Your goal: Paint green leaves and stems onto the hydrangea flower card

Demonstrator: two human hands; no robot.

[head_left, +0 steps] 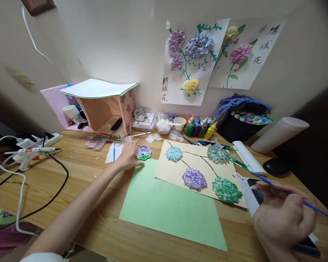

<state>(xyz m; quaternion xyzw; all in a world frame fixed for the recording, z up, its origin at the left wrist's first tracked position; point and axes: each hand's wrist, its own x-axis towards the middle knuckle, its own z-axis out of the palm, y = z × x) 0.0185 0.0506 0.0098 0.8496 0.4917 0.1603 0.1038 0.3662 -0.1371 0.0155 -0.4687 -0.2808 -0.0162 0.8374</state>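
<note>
Head view, green sheet (169, 211) on wooden desk (101, 229), pale wall (106, 47) behind

A wooden desk (104, 222) is occupied by a green sheet (169, 211), a cream sheet (169, 171) partly overlapping it, a flower-shaped palette (144, 153), paint bottles (197, 129) and a glue gun (25, 156).

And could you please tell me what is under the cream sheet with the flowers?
The green sheet runs under the lower left of the cream sheet. The green sheet's upper right corner is covered; anything else beneath cannot be seen.
</note>
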